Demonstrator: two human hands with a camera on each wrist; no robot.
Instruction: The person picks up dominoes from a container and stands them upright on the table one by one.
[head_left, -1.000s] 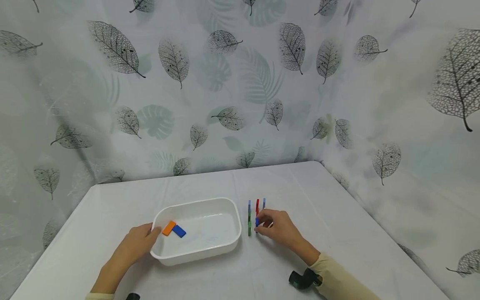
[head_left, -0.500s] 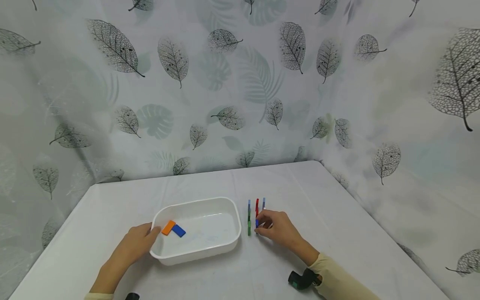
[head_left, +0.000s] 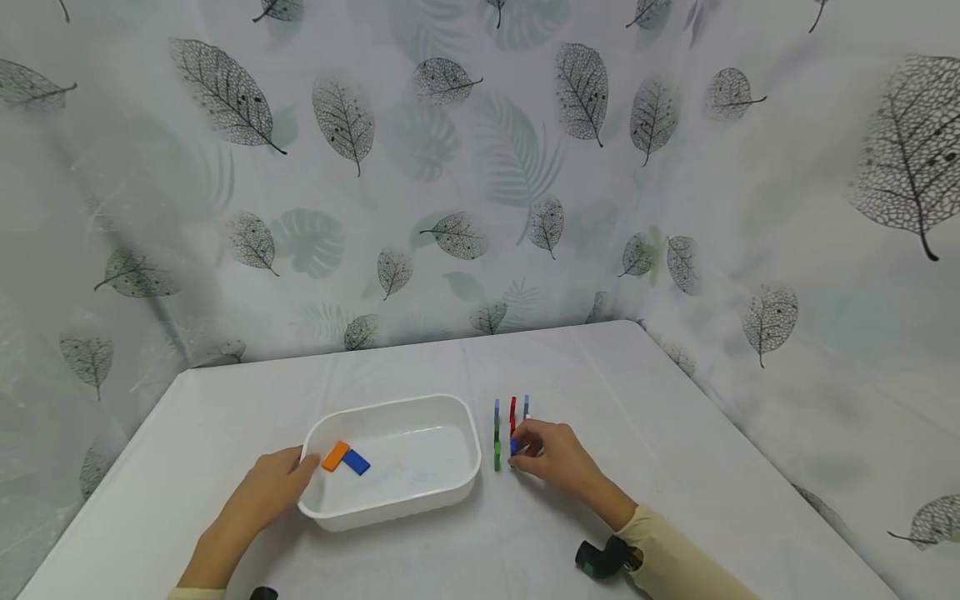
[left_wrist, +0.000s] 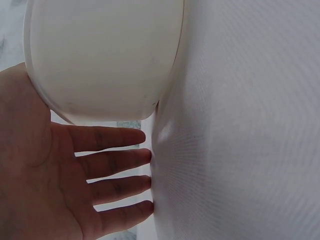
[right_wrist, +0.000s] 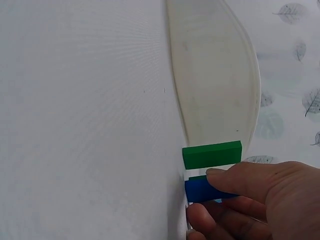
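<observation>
White table (head_left: 675, 467) | left hand (head_left: 272, 490) fingers straight against tray (head_left: 390, 508) | right hand (head_left: 557, 457) pinching blue block (right_wrist: 202, 190)

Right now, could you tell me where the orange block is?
In the head view, the orange block lies inside the white tray, at its left end beside a blue block, near the left hand.

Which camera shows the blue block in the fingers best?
The right wrist view: the blue block fills it close up, pinched by the right hand. In the head view the blue block is a tiny sliver. The left wrist view misses it.
</observation>
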